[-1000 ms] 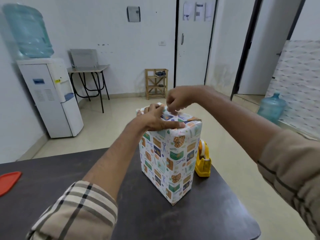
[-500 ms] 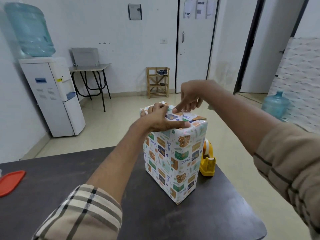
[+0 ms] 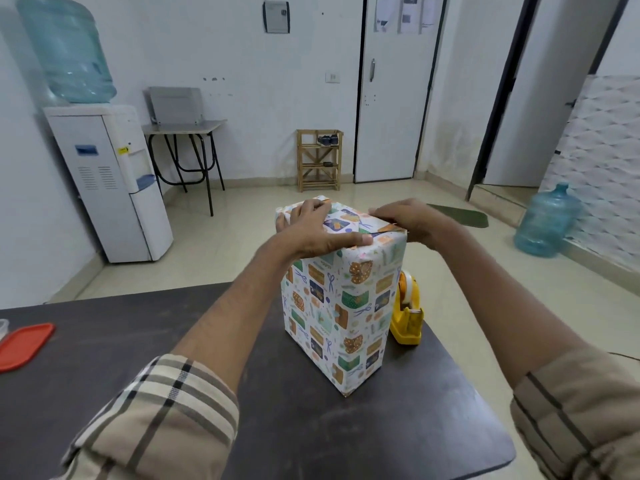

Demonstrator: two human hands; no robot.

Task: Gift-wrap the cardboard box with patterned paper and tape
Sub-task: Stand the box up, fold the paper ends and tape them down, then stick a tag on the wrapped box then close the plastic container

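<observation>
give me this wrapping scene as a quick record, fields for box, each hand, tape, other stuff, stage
box: wrapped box upright on table, patterned paper covering its visible sides
left: left hand flat on the box top, thumb along the front top edge
right: right hand fingers on the folded paper at the top right edge; pinching or pressing unclear
tape: yellow tape dispenser on the table, right of the box
other: red lid at the table's left edge
stage: top end being closed

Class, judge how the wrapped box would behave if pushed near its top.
The wrapped box stands tall on a narrow base, so it would probably tip, not slide. Its smooth paper may feel slippery. The left hand and right hand on top likely steady it.
</observation>
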